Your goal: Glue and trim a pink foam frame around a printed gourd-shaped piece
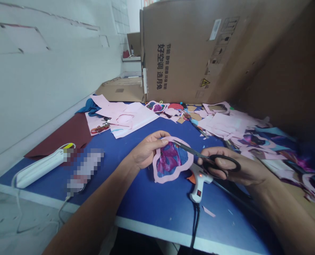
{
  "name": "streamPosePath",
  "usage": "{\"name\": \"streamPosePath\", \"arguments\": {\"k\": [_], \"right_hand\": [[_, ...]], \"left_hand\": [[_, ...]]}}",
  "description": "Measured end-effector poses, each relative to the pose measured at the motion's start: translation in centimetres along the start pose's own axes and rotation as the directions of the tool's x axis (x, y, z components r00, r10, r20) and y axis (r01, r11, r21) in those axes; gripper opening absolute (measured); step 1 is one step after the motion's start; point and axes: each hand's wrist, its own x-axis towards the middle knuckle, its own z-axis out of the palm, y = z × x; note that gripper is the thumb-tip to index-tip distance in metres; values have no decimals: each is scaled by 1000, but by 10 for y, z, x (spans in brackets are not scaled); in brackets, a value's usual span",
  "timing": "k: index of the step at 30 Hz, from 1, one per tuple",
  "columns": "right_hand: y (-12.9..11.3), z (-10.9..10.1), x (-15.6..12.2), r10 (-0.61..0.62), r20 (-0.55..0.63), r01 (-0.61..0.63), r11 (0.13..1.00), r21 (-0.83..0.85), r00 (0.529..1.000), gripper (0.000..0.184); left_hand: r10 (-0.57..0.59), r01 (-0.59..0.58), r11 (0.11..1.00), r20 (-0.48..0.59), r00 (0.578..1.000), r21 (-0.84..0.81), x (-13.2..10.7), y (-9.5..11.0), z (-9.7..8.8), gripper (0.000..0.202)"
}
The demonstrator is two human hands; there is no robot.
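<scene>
Pinched in the left hand [148, 150], a pink-bordered cutout [172, 177]; gripped in the right hand [226, 168], black-handled scissors [209, 158], blades [185, 147] seemingly just apart at its edge.

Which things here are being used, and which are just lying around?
Being used:
left hand holding pink-edged cutout
right hand holding black-handled scissors

Just lying around:
hot glue gun
pink paper scraps
maroon sheet
cardboard box

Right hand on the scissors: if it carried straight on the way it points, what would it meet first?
The right hand would first meet the pink rim of the patterned paper cut-out, which the scissors' blades cross. The left hand lies just beyond, though depth is hard to judge.
</scene>
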Motion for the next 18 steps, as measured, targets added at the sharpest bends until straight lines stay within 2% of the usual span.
{"name": "streamPosePath", "arguments": {"k": [18], "right_hand": [[-1, -1, -2, 8, 1, -8, 1000, -7, 1000, 53]], "left_hand": [[-28, 29, 999, 28, 999, -21, 0, 1, 0, 32]]}}
